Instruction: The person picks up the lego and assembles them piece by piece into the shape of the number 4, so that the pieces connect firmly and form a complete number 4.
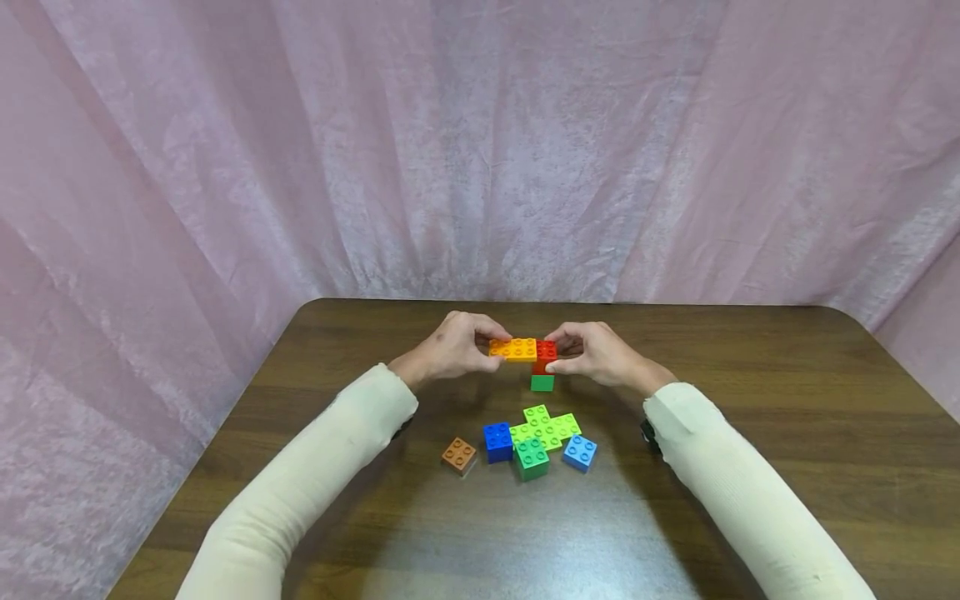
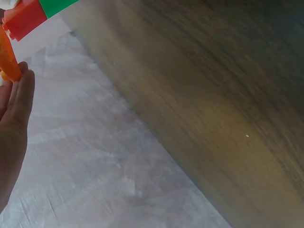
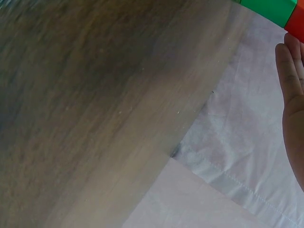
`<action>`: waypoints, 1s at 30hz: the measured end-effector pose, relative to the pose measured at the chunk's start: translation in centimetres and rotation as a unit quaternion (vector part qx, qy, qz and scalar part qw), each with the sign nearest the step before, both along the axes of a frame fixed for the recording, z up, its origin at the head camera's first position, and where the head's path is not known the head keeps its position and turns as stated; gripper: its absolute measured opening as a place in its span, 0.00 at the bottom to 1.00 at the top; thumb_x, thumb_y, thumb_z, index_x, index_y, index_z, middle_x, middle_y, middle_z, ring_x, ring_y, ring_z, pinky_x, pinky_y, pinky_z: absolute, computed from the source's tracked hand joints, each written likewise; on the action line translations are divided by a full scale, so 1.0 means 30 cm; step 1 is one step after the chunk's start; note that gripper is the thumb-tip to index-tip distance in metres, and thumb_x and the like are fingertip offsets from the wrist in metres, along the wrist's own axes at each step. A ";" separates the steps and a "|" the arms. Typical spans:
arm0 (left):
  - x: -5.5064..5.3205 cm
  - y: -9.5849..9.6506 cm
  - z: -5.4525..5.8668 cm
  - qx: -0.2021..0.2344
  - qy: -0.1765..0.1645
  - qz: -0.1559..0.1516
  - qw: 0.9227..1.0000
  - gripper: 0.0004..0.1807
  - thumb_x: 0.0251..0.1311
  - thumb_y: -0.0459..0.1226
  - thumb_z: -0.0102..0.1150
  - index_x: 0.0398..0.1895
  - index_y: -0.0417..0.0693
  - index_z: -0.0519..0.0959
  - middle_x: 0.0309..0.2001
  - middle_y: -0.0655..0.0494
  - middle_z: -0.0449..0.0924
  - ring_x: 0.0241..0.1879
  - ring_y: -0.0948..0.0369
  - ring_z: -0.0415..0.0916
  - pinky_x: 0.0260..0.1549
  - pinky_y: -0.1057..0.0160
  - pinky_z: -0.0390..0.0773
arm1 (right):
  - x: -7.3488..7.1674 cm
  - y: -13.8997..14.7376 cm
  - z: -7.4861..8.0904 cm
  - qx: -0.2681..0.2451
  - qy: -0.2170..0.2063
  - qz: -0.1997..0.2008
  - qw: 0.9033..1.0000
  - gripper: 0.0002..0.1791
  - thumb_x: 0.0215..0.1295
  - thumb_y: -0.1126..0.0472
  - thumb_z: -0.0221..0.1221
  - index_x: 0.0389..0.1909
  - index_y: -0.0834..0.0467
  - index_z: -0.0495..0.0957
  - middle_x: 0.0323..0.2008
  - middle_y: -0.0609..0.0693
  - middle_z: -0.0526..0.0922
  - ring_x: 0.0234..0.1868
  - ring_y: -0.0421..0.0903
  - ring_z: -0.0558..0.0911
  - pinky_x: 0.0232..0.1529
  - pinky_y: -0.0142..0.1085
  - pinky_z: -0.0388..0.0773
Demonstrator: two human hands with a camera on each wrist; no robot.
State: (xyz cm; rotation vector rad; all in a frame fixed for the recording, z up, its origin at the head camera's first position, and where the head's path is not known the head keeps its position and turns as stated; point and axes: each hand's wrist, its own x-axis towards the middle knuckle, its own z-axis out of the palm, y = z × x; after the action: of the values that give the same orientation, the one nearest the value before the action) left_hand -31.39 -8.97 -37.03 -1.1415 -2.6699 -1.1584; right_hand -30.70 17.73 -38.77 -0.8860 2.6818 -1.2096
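In the head view my left hand pinches an orange building brick by its left end, between thumb and fingers. My right hand grips a red brick from the right side. Below the red brick sits a green brick, joined to it in a stack. The orange brick's right end meets the red one; whether their studs are locked is unclear. Both wrist views catch part of this: the left shows the orange brick at the fingertips, the right shows fingers against the red brick.
Nearer on the wooden table lie a lime-green cross-shaped group, a dark blue brick, a green brick, a light blue brick and a brown brick. A pink curtain hangs behind the table's far edge.
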 end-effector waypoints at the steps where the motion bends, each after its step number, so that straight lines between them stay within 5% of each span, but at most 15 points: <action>1: -0.001 0.001 0.000 0.003 0.000 -0.001 1.000 0.14 0.51 0.30 0.72 0.43 0.39 0.87 0.44 0.50 0.86 0.41 0.60 0.83 0.43 0.59 0.84 | 0.000 -0.001 0.000 0.001 0.002 0.000 1.000 0.20 0.58 0.65 0.72 0.50 0.67 0.80 0.43 0.57 0.86 0.44 0.52 0.85 0.49 0.46 0.82; 5: -0.002 0.006 0.000 0.011 0.004 -0.009 1.000 0.14 0.51 0.28 0.71 0.44 0.38 0.87 0.44 0.48 0.86 0.42 0.58 0.83 0.44 0.63 0.83 | 0.000 -0.004 -0.002 0.002 0.004 -0.001 1.000 0.21 0.58 0.64 0.72 0.51 0.66 0.80 0.43 0.57 0.86 0.45 0.52 0.85 0.50 0.47 0.82; 13: 0.002 0.023 0.006 -0.005 0.006 -0.030 1.000 0.12 0.55 0.27 0.69 0.44 0.36 0.87 0.46 0.45 0.84 0.45 0.55 0.83 0.46 0.54 0.83 | -0.004 -0.005 -0.013 -0.001 -0.001 -0.003 1.000 0.21 0.58 0.64 0.72 0.51 0.66 0.79 0.44 0.57 0.86 0.46 0.53 0.84 0.51 0.48 0.81; 30: -0.012 0.057 0.022 -0.050 0.034 -0.060 0.996 0.11 0.58 0.28 0.67 0.45 0.37 0.87 0.49 0.46 0.83 0.43 0.55 0.83 0.42 0.68 0.83 | -0.003 0.002 -0.021 0.008 -0.011 -0.009 1.000 0.21 0.58 0.63 0.72 0.50 0.64 0.79 0.43 0.55 0.85 0.45 0.51 0.84 0.50 0.46 0.82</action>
State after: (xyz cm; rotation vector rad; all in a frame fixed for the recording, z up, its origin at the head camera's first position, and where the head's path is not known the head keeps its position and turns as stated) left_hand -31.77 -7.25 -36.37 -1.3492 -2.6682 -0.9901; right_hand -30.80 17.80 -39.38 -0.8440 2.6844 -1.1917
